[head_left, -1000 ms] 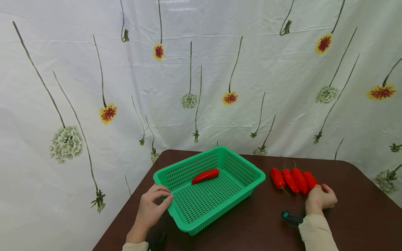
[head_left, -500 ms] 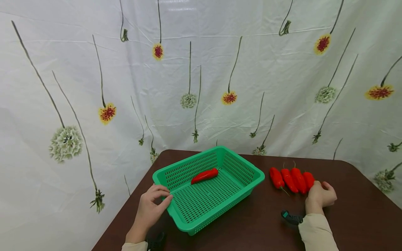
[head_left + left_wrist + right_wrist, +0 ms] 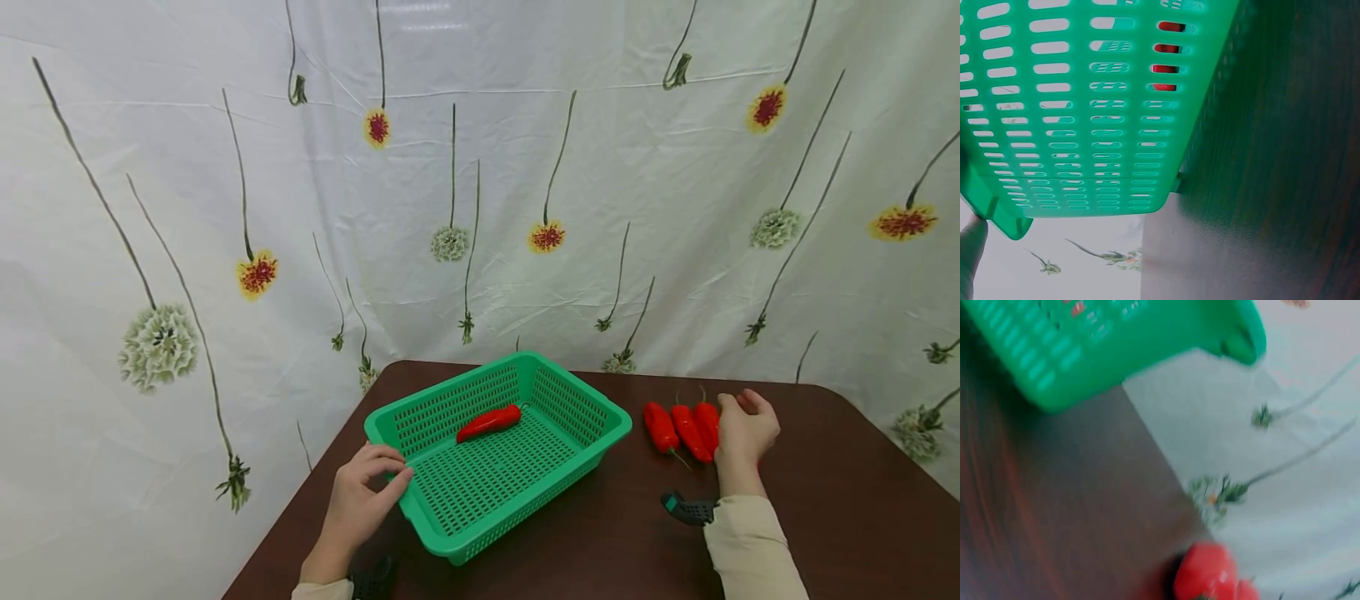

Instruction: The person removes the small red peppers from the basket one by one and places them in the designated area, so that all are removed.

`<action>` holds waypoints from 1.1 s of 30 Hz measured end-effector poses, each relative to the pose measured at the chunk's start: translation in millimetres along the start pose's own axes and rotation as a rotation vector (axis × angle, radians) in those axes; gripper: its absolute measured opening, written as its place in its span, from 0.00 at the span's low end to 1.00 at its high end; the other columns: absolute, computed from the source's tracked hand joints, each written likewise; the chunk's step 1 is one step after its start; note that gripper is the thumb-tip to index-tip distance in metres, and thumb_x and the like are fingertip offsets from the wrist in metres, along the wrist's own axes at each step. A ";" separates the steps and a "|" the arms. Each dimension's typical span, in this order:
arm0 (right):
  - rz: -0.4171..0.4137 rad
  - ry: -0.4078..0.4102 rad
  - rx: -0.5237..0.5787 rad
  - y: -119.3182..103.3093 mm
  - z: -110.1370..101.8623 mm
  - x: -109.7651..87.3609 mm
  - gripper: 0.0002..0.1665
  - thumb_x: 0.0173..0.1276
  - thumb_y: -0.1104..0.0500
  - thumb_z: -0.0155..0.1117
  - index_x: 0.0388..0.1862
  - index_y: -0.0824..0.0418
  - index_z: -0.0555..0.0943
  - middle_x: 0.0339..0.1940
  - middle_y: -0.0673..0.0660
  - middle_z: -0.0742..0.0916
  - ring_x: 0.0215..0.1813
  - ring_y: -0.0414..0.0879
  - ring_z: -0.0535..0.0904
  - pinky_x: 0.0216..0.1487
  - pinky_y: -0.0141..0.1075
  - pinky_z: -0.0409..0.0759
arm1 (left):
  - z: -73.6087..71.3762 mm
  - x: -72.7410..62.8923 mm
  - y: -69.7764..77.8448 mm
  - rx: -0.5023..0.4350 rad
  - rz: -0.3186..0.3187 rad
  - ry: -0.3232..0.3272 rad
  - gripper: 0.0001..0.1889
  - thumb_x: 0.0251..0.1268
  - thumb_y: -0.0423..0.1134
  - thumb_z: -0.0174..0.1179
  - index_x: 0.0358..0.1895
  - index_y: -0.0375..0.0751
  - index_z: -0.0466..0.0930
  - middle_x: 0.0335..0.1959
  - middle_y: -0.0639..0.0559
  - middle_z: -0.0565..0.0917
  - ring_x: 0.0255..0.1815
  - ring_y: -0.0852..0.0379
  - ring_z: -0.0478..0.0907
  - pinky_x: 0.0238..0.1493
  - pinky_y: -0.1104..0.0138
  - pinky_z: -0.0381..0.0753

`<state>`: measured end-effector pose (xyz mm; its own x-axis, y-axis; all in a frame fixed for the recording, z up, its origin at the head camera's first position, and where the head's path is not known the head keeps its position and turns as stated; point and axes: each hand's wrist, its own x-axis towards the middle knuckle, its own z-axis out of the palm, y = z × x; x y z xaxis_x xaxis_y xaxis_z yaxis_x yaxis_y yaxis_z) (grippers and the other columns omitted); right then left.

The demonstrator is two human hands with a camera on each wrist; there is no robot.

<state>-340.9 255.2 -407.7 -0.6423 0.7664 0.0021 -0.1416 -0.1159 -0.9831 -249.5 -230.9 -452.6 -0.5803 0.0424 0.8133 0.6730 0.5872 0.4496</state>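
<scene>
My left hand (image 3: 363, 496) pinches the near-left rim of a green plastic basket (image 3: 517, 521), its thumb over the edge. One red chili pepper (image 3: 489, 423) lies inside the basket, and its red shows through the slots in the left wrist view. My right hand (image 3: 746, 429) is at the right end of a row of red chili peppers (image 3: 662, 429), fingers curled round one more red pepper that the hand mostly hides. In the right wrist view, some red peppers (image 3: 1207, 572) show at the bottom edge and the hand itself is out of sight.
The dark brown table (image 3: 600, 533) ends at the back against a white curtain (image 3: 510, 292) printed with flowers. Black straps (image 3: 690, 508) are on both wrists. In the right wrist view, the basket's corner (image 3: 1147, 344) stands at the upper left.
My right hand has lifted and moved slightly left and away from me, taking the rightmost pepper from its place in the row. The left hand and the basket stay put.
</scene>
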 end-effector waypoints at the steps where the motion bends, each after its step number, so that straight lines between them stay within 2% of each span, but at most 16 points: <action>1: -0.013 -0.031 -0.014 -3.2 3.1 -2.6 0.30 0.68 0.60 0.63 0.70 0.61 0.73 0.42 0.39 0.75 0.40 0.29 0.68 0.54 0.28 0.73 | -0.1 0.1 0.0 0.000 -0.001 0.000 0.11 0.47 0.23 0.74 0.27 0.46 0.88 0.34 0.57 0.86 0.39 0.59 0.79 0.48 0.74 0.78; 6: -0.053 -0.173 -0.053 -18.4 15.0 -17.6 0.34 0.69 0.60 0.62 0.74 0.62 0.68 0.46 0.42 0.75 0.43 0.30 0.69 0.51 0.27 0.73 | -0.3 0.8 0.6 -0.005 -0.006 -0.005 0.11 0.47 0.23 0.74 0.27 0.46 0.88 0.34 0.57 0.85 0.39 0.58 0.80 0.47 0.74 0.78; 9: -0.076 -0.245 -0.095 -27.0 20.8 -27.7 0.33 0.70 0.59 0.62 0.74 0.62 0.69 0.48 0.43 0.76 0.45 0.31 0.70 0.46 0.24 0.73 | -0.1 1.1 0.7 -0.005 -0.007 -0.011 0.12 0.48 0.24 0.74 0.27 0.47 0.88 0.34 0.57 0.85 0.40 0.59 0.80 0.47 0.73 0.79; 12: -0.095 -0.346 -0.160 -34.9 26.6 -37.5 0.31 0.72 0.58 0.61 0.73 0.60 0.70 0.50 0.43 0.77 0.48 0.33 0.70 0.45 0.23 0.72 | 1.0 1.1 0.7 -0.007 -0.008 -0.011 0.12 0.48 0.23 0.74 0.28 0.47 0.88 0.34 0.57 0.85 0.40 0.59 0.80 0.48 0.73 0.79; 16: -0.123 -0.509 -0.245 -43.8 35.0 -49.0 0.28 0.74 0.56 0.59 0.71 0.60 0.71 0.53 0.46 0.79 0.54 0.37 0.72 0.51 0.26 0.72 | 2.6 0.7 0.4 -0.011 -0.017 -0.003 0.13 0.48 0.23 0.73 0.27 0.49 0.88 0.34 0.58 0.85 0.40 0.59 0.80 0.58 0.81 0.72; 18: -0.144 -0.613 -0.283 -46.9 39.7 -54.0 0.28 0.75 0.55 0.59 0.71 0.62 0.71 0.58 0.51 0.80 0.58 0.43 0.73 0.55 0.30 0.73 | 2.8 0.3 0.2 -0.011 -0.022 0.000 0.14 0.47 0.23 0.74 0.27 0.50 0.87 0.34 0.58 0.85 0.40 0.58 0.80 0.61 0.83 0.68; 20: -0.174 -0.730 -0.327 -49.2 45.5 -58.4 0.29 0.76 0.55 0.58 0.71 0.63 0.70 0.63 0.58 0.79 0.61 0.49 0.74 0.59 0.35 0.73 | 2.6 -0.2 -0.1 -0.009 -0.021 0.003 0.15 0.46 0.22 0.74 0.27 0.50 0.87 0.34 0.58 0.85 0.39 0.59 0.80 0.60 0.83 0.68; 23: -0.239 -0.938 -0.377 -52.2 57.5 -64.0 0.29 0.76 0.56 0.59 0.71 0.66 0.69 0.67 0.66 0.76 0.64 0.57 0.74 0.64 0.45 0.73 | 1.8 -0.7 -1.0 -0.011 -0.018 0.009 0.15 0.45 0.22 0.74 0.27 0.49 0.87 0.34 0.57 0.85 0.39 0.59 0.80 0.49 0.80 0.75; 25: -0.274 -1.082 -0.395 -54.8 67.2 -67.2 0.29 0.75 0.56 0.61 0.70 0.67 0.70 0.67 0.68 0.76 0.65 0.59 0.74 0.67 0.51 0.73 | 1.5 -0.7 -1.7 -0.012 -0.020 0.015 0.15 0.44 0.21 0.74 0.26 0.49 0.87 0.34 0.57 0.85 0.39 0.59 0.79 0.45 0.77 0.77; 28: -0.309 -1.296 -0.419 -59.2 82.5 -71.5 0.30 0.73 0.56 0.63 0.69 0.67 0.71 0.66 0.68 0.78 0.66 0.60 0.75 0.69 0.57 0.71 | 1.3 -1.1 -2.4 -0.004 -0.028 0.017 0.15 0.44 0.22 0.75 0.26 0.49 0.87 0.33 0.58 0.85 0.39 0.59 0.79 0.46 0.77 0.78; 31: -0.353 -1.480 -0.476 -63.2 98.1 -74.4 0.30 0.72 0.56 0.65 0.69 0.65 0.72 0.65 0.65 0.79 0.66 0.58 0.75 0.68 0.56 0.73 | 1.5 -1.9 -2.6 0.004 -0.034 0.016 0.15 0.45 0.23 0.75 0.26 0.50 0.87 0.33 0.58 0.85 0.39 0.58 0.80 0.47 0.77 0.77; 33: -0.384 -1.575 -0.528 -66.1 108.5 -76.4 0.28 0.71 0.56 0.66 0.66 0.64 0.74 0.63 0.64 0.81 0.64 0.57 0.77 0.65 0.55 0.75 | 1.5 -2.1 -2.5 0.005 -0.034 0.016 0.15 0.45 0.23 0.75 0.26 0.50 0.87 0.33 0.58 0.85 0.39 0.58 0.80 0.48 0.78 0.77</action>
<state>-364.2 135.8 -323.1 -0.7473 -0.6593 0.0825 -0.4162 0.3678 -0.8316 -250.6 -231.2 -456.0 -0.5952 0.0097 0.8035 0.6508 0.5924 0.4749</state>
